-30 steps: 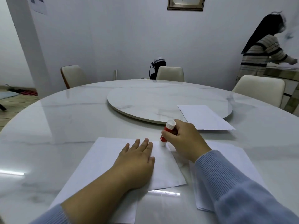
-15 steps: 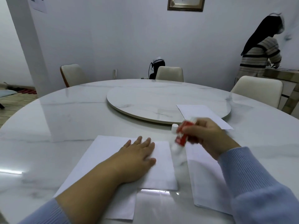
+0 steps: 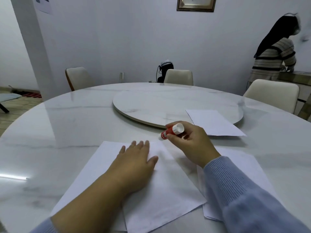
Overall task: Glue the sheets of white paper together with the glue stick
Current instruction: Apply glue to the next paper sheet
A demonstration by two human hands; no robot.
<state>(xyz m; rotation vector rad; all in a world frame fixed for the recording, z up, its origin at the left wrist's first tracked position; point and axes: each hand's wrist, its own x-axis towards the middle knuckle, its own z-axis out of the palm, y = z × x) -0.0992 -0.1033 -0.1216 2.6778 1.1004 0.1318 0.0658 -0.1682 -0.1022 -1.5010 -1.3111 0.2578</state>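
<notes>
My left hand [image 3: 134, 163] lies flat and open on the top sheet [image 3: 168, 190] to pin it against sliding, while my right hand [image 3: 190, 142] clamps the glue stick [image 3: 171, 131], tilted tip-down at the sheet's far corner for spreading glue.

A round marble table [image 3: 70, 125] carries a raised turntable [image 3: 151, 105] at its centre. Three cream chairs [image 3: 178, 77] stand around its far edge. A framed picture [image 3: 196, 4] hangs on the wall, and a person in a striped top [image 3: 273, 59] stands far right.
</notes>
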